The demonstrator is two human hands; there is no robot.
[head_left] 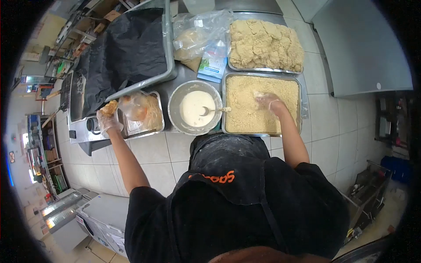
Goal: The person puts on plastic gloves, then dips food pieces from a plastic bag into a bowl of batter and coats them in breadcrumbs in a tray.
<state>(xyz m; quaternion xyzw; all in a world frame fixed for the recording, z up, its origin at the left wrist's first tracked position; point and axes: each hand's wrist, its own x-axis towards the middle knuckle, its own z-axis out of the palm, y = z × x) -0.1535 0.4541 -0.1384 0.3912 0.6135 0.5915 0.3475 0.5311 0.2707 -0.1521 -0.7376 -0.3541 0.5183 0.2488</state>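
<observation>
My left hand, in a clear glove, is closed around a golden, lumpy piece of food at the table's left side. Beside it, a metal tray holds a clear plastic bag with orange and pale contents. My right hand, also gloved, rests on pale crumbs in a shallow metal tray. Its fingers look stretched out, with their tips partly hidden by crumbs. Between my hands stands a metal bowl of white batter, with a ladle resting in it.
Behind the crumb tray, another tray holds a tall heap of crumbs. A blue-and-white packet and a plastic bag lie behind the bowl. Black plastic sheeting lines a large grey tub at back left.
</observation>
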